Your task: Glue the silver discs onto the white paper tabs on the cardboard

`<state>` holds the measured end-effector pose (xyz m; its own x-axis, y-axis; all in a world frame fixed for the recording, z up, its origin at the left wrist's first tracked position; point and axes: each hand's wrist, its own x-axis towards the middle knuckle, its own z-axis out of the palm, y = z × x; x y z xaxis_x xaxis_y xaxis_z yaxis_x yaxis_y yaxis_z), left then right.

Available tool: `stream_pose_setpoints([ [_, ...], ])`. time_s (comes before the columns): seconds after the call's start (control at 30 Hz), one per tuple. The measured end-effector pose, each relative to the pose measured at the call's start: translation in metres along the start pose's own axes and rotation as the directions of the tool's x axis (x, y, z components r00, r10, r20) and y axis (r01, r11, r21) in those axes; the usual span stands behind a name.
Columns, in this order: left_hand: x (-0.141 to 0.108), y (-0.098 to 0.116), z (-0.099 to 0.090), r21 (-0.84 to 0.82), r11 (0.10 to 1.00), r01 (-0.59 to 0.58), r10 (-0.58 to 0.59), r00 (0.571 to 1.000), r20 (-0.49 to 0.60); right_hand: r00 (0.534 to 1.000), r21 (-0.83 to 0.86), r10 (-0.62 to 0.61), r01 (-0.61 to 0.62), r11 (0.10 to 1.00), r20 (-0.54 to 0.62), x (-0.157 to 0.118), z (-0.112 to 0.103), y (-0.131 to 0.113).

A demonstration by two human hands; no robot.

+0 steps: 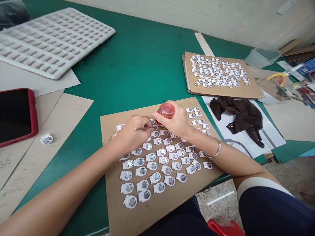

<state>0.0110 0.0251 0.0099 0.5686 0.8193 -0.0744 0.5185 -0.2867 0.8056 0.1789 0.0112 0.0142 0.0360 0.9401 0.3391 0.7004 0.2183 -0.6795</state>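
Observation:
A brown cardboard sheet (pixel 115 216) lies in front of me, covered with rows of small white tabs, each carrying a round silvery metal piece (pixel 157 177). Over its far part, my left hand (pixel 135 131) pinches a thin metal tool (pixel 139 128), perhaps tweezers, pointing at one of the pieces. My right hand (pixel 178 119) is closed around a rounded, translucent red bottle (pixel 166 110), tilted with its lower end towards the same spot. The bottle's tip is hidden behind my fingers, so I cannot tell whether it touches a piece.
A white gridded tray (pixel 57 70) and a red-cased phone (pixel 33 111) are at left, near one loose tabbed piece (pixel 46 139). Back right, another cardboard (pixel 253 90) bears many similar pieces. Dark brown cloth (pixel 242 113), a clear container (pixel 263 55) and yellow-handled scissors (pixel 277 76) lie at right.

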Motion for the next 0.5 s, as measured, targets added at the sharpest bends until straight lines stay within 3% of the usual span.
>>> stream_pose_setpoints([
  [0.23, 0.019, 0.012, -0.017, -0.018, 0.986, 0.166, -0.163, 0.98, 0.112, 0.999, -0.002, 0.031, -0.031, 1.0, 0.043, -0.005, -0.004, -0.007],
  [0.37, 0.02, 0.011, -0.02, -0.013, 0.971, 0.239, -0.236, 0.965, 0.11, 0.998, 0.047, 0.06, -0.061, 0.997, 0.032, -0.012, -0.009, -0.008],
  [0.5, 0.018, 0.004, -0.016, -0.032, 0.97, 0.242, -0.24, 0.968, 0.073, 0.984, 0.155, 0.114, -0.093, 0.984, -0.133, -0.024, -0.02, -0.008],
])
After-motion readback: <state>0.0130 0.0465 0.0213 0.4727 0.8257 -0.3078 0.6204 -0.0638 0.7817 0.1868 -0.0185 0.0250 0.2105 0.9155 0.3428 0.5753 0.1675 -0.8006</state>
